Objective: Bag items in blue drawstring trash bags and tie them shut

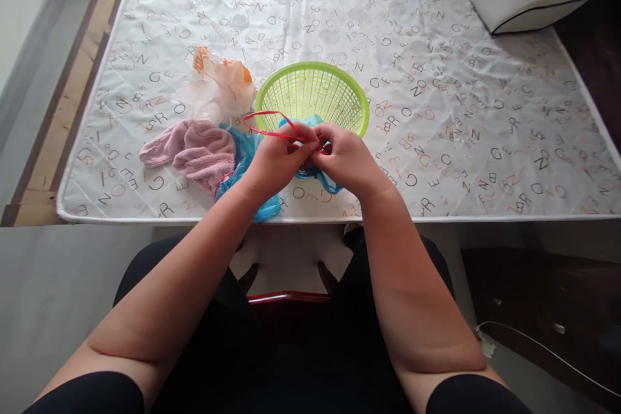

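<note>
Hands (310, 156) on red-handled bag (272, 131) beside basket (311, 96)

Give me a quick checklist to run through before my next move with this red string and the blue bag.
1. Both hands on the work: ok. The left hand and right hand meet over the blue bag.
2. Grip on the red string: ok, pinched between the fingertips; its loop stands free toward the left.
3. Knot state: cannot tell, fingers hide it.
4. Green basket upright and close: ok, just behind the hands.
5. Pink towel clear of the string: ok, it lies left of the bag.
6. Bag fully on the mattress: not ok, its near end reaches the edge.
</note>
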Motion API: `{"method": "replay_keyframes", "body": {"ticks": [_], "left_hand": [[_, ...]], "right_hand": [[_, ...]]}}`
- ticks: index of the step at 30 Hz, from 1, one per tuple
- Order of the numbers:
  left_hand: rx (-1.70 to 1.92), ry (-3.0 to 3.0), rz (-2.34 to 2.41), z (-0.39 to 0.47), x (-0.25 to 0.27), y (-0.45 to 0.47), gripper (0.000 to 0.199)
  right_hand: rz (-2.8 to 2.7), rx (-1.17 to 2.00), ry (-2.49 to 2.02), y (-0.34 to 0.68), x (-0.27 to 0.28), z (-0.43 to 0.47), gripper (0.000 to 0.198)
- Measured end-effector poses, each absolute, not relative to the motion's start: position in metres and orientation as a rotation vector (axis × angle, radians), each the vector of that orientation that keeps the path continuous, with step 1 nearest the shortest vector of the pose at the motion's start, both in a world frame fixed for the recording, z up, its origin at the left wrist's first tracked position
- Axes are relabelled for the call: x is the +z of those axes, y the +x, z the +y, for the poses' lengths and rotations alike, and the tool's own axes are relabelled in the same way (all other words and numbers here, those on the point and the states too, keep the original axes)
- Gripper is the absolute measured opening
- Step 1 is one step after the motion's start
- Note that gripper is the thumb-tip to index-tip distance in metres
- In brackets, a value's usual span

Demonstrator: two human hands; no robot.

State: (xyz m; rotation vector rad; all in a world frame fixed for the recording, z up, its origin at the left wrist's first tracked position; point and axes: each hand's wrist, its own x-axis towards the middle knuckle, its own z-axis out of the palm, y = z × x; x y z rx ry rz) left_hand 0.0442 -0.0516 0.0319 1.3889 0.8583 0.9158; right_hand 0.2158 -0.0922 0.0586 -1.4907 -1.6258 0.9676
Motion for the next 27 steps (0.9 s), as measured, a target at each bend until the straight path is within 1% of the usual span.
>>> {"method": "replay_keyframes", "body": {"ticks": [2,5,10,13,15,17,24,27], "left_hand": [[0.969,1.436,0.876,-0.050,0.033,0.043,0.014],[1.049,1.460,0.887,-0.048,0.034,0.042,0.013],[1.062,1.371,0.924,-0.045,0.035,0.041,0.012],[1.077,1.385,0.984,-0.043,0.035,0.039,0.013],[1.093,1.434,1.002,-0.042,0.035,0.037,0.014],[1.112,1.490,1.006,-0.042,0.034,0.036,0.012],[1.157,1.662,0.892,-0.048,0.031,0.038,0.009],[1.157,1.744,0.849,-0.049,0.032,0.038,0.010]], "right_hand": [[-1.601,0.990,-1.514,0.219,0.058,-0.092,0.012],[-1.560,1.035,-1.510,0.223,0.054,-0.093,0.015],[-1.468,1.180,-1.447,0.226,0.052,-0.092,0.031],[-1.353,1.273,-1.390,0.226,0.056,-0.090,0.030],[-1.254,1.290,-1.378,0.225,0.057,-0.089,0.028],[-1.178,1.288,-1.391,0.224,0.055,-0.087,0.030],[-1.062,1.289,-1.397,0.224,0.043,-0.084,0.057],[-1.097,1.228,-1.373,0.225,0.041,-0.083,0.061]]}}
